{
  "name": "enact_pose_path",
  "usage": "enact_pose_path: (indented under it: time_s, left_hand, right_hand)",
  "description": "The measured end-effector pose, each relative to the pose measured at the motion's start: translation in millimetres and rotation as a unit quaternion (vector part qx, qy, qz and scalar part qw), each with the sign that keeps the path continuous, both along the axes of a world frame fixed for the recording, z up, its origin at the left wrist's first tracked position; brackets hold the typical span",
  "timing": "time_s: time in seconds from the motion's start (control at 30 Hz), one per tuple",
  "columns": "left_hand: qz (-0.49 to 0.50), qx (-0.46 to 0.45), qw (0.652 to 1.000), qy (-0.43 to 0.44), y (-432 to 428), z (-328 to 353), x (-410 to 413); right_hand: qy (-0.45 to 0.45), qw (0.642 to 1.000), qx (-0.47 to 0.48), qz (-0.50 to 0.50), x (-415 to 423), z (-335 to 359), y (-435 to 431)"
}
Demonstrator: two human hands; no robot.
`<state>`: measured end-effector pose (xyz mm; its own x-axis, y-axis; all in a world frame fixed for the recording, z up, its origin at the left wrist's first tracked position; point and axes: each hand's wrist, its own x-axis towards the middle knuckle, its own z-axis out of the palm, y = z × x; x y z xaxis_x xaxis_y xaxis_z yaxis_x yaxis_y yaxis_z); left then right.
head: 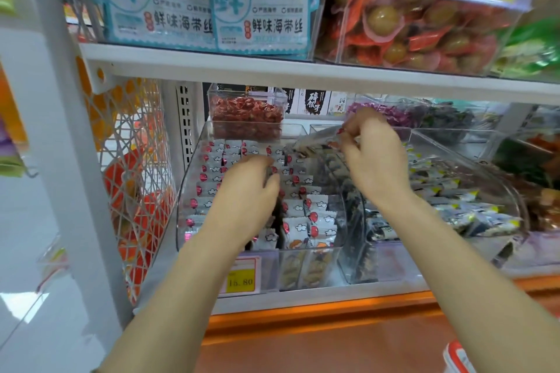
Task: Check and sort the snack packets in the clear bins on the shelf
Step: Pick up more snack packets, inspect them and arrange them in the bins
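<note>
white shop shelving (272, 70) fills the view, and on its lower board two bins are set side by side: a clear plastic left bin (185, 191) packed with small white packets printed with red balloons and clouds (321, 221), and a clear plastic right bin (472, 157) filled with dark grey packets tipped with yellow (448, 200). a thin, translucent crinkled packet (315, 141), blurred, is pinched at one end between the thumb and bent fingers of the right hand (375, 160), which is raised above the rear of the bins. from that pinch the packet's long axis runs out to the left and slightly downward, so that its free end hangs over the back rows of the white packets, close to where the two bins meet. its print cannot be read, so which bin it belongs to is not to be told. the left hand (248, 191) is held lower, inside the left bin, palm down, with its fingers curled onto the white packets; whether one is actually gripped cannot be told. the left hand is judged the nearer to the free end, the right hand the nearer to the dark packets; both forearms are stretched forward from below
</note>
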<state>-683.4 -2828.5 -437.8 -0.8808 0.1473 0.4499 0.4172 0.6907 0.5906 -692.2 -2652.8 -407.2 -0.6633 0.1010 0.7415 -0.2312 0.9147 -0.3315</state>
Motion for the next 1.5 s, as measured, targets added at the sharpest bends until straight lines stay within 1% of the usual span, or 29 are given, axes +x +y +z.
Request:
enact_pose_path:
  time_s: [0.13,0.27,0.37,0.5,0.6,0.7,0.77,0.8,0.93,1.07,1.2,1.27,1.33,1.47,1.5]
  left_hand:
    - [-0.01,0.049,0.999,-0.02,-1.7,0.5,8.1]
    - [-0.041,0.091,0.994,-0.047,1.1,-0.6,18.9]
    - [-0.042,0.149,0.985,-0.072,3.0,-1.4,22.8]
    - [-0.048,0.252,0.96,-0.111,-0.1,-2.1,22.0]
    - [-0.076,0.351,0.918,-0.171,-0.5,-2.7,19.8]
    - [-0.111,0.441,0.861,-0.227,1.3,-1.8,19.3]
    - [-0.114,0.495,0.825,-0.246,1.6,-0.5,19.1]
    - [-0.111,0.508,0.818,-0.247,1.5,-0.3,18.7]
    - [-0.088,0.502,0.832,-0.218,1.1,-0.4,18.8]
    - [-0.067,0.524,0.826,-0.197,0.1,1.4,19.8]
    - [-0.064,0.531,0.821,-0.199,-3.1,2.5,19.5]
    - [-0.073,0.531,0.82,-0.202,-3.8,2.7,19.5]
    - [-0.087,0.525,0.824,-0.196,-3.8,2.6,19.7]
    - [-0.09,0.468,0.867,-0.146,-4.4,2.0,19.6]
    - [-0.089,0.454,0.876,-0.136,-4.7,2.3,19.9]
  right_hand:
    - [-0.007,0.986,-0.163,0.028,33.6,-15.6,3.4]
    - [-0.053,0.951,-0.292,0.087,50.1,-24.2,2.3]
    - [-0.068,0.92,-0.36,0.139,57.0,-21.8,2.6]
    - [-0.099,0.886,-0.416,0.18,62.6,-21.3,5.7]
    - [-0.115,0.869,-0.433,0.209,63.6,-21.8,8.9]
    - [-0.121,0.848,-0.459,0.236,64.6,-22.1,10.3]
    - [-0.125,0.826,-0.488,0.251,64.7,-22.8,11.0]
    - [-0.127,0.814,-0.504,0.259,64.5,-23.1,11.0]
    - [-0.137,0.772,-0.556,0.276,63.6,-23.4,10.0]
    - [-0.145,0.734,-0.59,0.302,62.8,-21.7,9.5]
    - [-0.154,0.706,-0.602,0.34,63.5,-19.5,10.6]
    - [-0.157,0.705,-0.601,0.344,63.6,-19.8,10.9]
    - [-0.155,0.716,-0.59,0.341,63.0,-20.7,11.9]
    - [-0.15,0.735,-0.575,0.327,61.0,-22.4,13.0]
    - [-0.147,0.748,-0.565,0.315,60.7,-23.1,13.4]
